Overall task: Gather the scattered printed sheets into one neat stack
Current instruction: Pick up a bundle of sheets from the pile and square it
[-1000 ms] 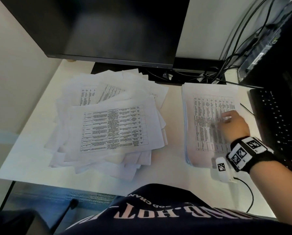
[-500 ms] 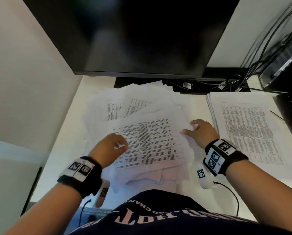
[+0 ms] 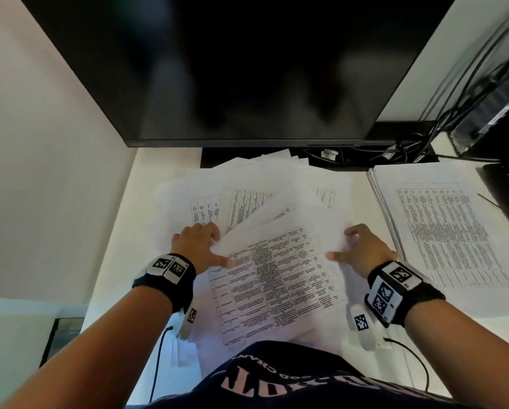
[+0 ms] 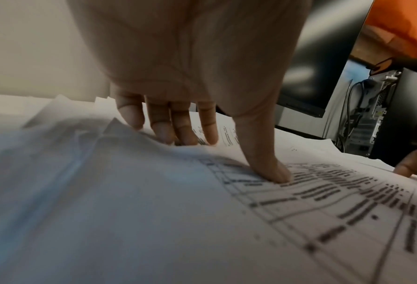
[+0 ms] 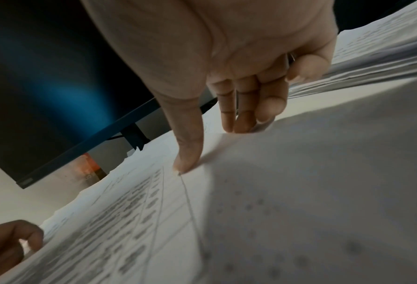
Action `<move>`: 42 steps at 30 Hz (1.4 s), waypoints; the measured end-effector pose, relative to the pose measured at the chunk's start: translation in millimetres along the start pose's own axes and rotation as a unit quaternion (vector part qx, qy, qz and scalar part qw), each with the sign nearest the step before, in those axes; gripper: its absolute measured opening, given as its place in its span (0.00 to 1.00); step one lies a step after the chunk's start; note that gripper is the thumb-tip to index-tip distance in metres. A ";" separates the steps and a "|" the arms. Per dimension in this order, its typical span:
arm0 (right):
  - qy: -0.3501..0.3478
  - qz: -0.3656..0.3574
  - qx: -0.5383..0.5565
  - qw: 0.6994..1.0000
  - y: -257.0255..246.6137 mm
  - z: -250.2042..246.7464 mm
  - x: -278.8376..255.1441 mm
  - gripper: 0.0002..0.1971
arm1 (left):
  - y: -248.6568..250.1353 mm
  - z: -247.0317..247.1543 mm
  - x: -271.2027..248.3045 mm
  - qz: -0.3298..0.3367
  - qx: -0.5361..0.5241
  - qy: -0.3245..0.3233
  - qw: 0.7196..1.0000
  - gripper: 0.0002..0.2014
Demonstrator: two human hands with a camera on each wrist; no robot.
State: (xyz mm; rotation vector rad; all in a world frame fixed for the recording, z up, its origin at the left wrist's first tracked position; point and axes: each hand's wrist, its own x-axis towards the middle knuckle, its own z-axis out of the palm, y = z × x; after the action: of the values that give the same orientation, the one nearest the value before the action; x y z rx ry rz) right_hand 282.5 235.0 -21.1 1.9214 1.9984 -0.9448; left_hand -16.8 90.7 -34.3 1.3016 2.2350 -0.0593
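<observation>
The top sheet (image 3: 277, 278) of the loose pile (image 3: 247, 196) lies between our two hands, printed table face up, with the rest of the pile fanned out beyond the fingers and spilling toward us under the wrists. Our left hand (image 3: 200, 243) grasps the sheet's left edge: the thumb presses down on the print while the curled fingers (image 4: 163, 130) tuck in behind the raised edge. Our right hand (image 3: 362, 249) does the same on the right edge, thumb on top and fingers (image 5: 241, 115) curled at the margin.

We judge this to be the pickup of one sheet from the pile, with the transfer not yet begun. To the right of our right hand, well apart from the pile, the neat stack (image 3: 442, 231) sits squared on the table (image 3: 123, 231). The next move calls for lifting only this sheet clear, carrying it rightward, and squaring it on the stack; it lies turned relative to the stack's print, so it likely needs rotating. The sheets under it could drag along, so a light peel is wanted.

Beyond the fingers stands a dark monitor (image 3: 232, 69), with cables (image 3: 409, 143) off to the right of it.
</observation>
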 end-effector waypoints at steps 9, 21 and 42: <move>0.013 -0.002 -0.077 0.997 -1.0 -6.6 6.6 0.32 | 9.1 1.8 -5.5 0.058 -0.070 -0.018 0.996 0.13; 0.000 -0.077 0.126 0.989 -21.1 -15.1 3.8 0.28 | -15.3 -8.9 -24.6 -0.047 -0.246 0.032 0.968 0.15; -0.019 0.021 0.180 0.983 -34.4 20.8 6.8 0.25 | -0.6 16.2 -42.6 -0.189 -0.338 0.038 0.921 0.22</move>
State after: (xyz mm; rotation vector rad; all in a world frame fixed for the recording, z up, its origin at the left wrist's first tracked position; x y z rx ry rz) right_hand 243.2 230.6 -30.7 2.0920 1.8587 -1.4009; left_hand 6.1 51.7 -28.0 0.5036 2.2342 0.5811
